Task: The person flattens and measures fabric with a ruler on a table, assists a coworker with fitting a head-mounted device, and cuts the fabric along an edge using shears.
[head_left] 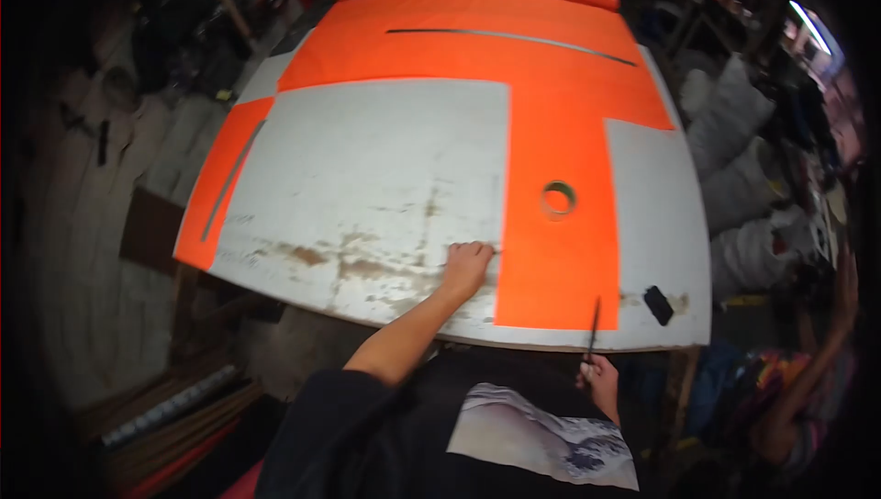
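An orange fabric sheet (555, 265) runs in a strip toward me across the worn white table (376, 168). My left hand (470, 265) rests on the tabletop just left of this strip, fingers curled together; whatever they may hold is hidden. At the near edge of the table, my right hand (601, 381) is closed around a dark, slender pointed tool (595, 323) that looks like a pair of scissors. Its tip points away from me, over the strip's near end. A roll of tape (558, 198) lies on the strip.
A long metal ruler (514, 43) lies on the far orange fabric. Another strip (234, 178) rests on a separate orange piece (197, 246) at the left. A black block (657, 305) sits at the near right corner. White sacks (748, 173) stand right; another person's arm (812, 380) shows there.
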The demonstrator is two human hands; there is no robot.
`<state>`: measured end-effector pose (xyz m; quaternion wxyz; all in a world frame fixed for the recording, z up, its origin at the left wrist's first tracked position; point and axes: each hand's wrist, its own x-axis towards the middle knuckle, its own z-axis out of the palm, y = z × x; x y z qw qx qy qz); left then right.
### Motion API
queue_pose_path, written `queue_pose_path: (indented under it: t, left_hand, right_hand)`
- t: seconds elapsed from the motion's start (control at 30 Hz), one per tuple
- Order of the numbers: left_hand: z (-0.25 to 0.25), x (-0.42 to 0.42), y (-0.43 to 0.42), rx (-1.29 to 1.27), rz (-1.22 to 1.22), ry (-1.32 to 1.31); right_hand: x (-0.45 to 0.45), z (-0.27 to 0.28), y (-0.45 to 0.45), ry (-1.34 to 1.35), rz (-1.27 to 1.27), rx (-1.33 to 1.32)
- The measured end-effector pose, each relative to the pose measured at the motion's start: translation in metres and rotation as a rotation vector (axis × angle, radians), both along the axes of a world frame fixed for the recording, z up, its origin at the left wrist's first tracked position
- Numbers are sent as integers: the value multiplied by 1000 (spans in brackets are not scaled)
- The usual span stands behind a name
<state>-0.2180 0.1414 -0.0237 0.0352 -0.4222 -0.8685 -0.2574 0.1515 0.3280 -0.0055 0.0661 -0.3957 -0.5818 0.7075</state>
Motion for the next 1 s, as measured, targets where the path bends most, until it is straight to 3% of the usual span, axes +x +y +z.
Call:
queue_pose_path:
  t: [0.1,0.27,0.53,0.63,0.8,0.93,1.0]
  left_hand:
    - [24,30,19,-23,-97,113]
    - [19,64,50,-42,-270,130]
    - [46,66,109,64,-180,131]
    - [47,91,113,-118,-222,82]
    - [17,120,136,-177,-250,36]
    - [22,135,161,-342,-295,33]
    - [22,139,166,-419,-321,45]
  right_hand:
    - [-12,9,21,-35,18,76]
    - [-3,-10,44,8,7,69]
    - [29,-11,42,-30,19,9]
    - [46,-9,45,-30,41,59]
    - [84,8,45,72,-39,135]
    - [118,17,47,-119,50,45]
    - [125,27,43,-72,-6,-125]
